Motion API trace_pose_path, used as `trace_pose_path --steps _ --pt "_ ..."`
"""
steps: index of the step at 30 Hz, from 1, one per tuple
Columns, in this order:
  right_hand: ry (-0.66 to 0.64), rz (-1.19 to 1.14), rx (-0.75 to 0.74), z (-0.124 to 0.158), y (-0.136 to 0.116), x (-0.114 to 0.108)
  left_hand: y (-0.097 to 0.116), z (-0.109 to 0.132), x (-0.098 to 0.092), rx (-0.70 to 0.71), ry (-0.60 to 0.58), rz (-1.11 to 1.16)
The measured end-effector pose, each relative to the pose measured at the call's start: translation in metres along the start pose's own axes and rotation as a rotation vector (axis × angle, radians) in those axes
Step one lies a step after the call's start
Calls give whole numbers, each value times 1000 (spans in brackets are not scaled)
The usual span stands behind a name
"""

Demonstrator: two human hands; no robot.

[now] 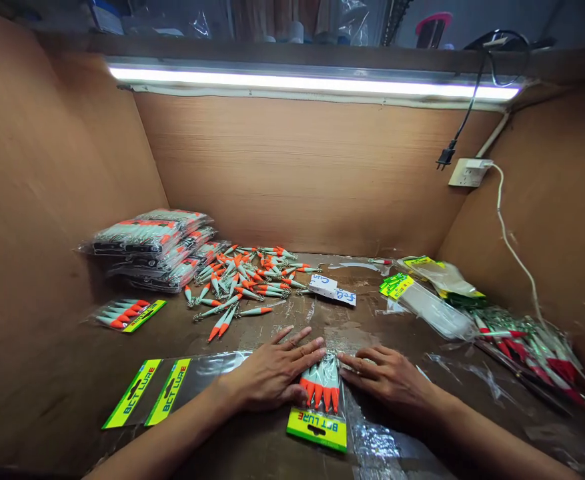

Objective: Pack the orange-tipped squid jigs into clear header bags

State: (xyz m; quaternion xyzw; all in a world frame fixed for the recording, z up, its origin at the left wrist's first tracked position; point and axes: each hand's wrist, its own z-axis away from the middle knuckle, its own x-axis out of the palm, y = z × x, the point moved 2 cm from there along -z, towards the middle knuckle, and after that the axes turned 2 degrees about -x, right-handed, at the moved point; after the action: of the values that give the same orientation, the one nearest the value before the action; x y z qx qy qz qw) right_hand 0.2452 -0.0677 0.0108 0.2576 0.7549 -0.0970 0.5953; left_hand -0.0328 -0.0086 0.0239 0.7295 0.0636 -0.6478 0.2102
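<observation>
A clear packet (321, 400) with a yellow-green BCT LURE header lies on the table in front of me, holding several orange-tipped pale green lures. My left hand (272, 370) rests flat against the packet's left side, fingers spread. On the right side of the packet lies my right hand (387, 375), fingers stretched out and touching it. Two empty packets (162, 390) with the same header lie to the left of my left arm.
A loose pile of lures (245, 280) lies at the middle back, a stack of filled packets (155, 247) at back left, one filled packet (125, 313) in front of it. Empty bags (432, 300) and red-tipped lures (527, 347) lie right. Cardboard walls enclose the table.
</observation>
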Motion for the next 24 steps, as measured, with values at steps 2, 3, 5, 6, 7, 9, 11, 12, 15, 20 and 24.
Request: trace_pose_path --steps 2,3,5,6,7,9,11,12,15,20,24 --pt "43 -117 80 3 2 1 -2 4 2 -59 5 18" --pt "99 -200 178 2 5 2 -5 3 4 -122 35 38" --pt "235 -388 463 -3 14 6 -14 -1 7 -292 125 88" --pt "281 -477 601 -8 19 10 -18 -4 9 -374 165 109" --pt "292 -555 699 -13 23 13 -21 -8 10 -429 187 123" --pt "225 -661 754 -27 28 21 -23 -16 12 -453 180 147" --pt "168 -746 721 -38 30 28 -20 -21 11 -424 184 207" --pt "174 -817 715 -41 30 31 -18 -22 9 -413 211 266" --pt "282 -1215 738 -42 28 37 -10 -21 4 -434 299 648" --pt "384 -1609 770 -40 20 36 6 -23 11 -487 345 1401" --pt "433 -1589 787 -40 20 34 10 -17 1 -583 374 1452"
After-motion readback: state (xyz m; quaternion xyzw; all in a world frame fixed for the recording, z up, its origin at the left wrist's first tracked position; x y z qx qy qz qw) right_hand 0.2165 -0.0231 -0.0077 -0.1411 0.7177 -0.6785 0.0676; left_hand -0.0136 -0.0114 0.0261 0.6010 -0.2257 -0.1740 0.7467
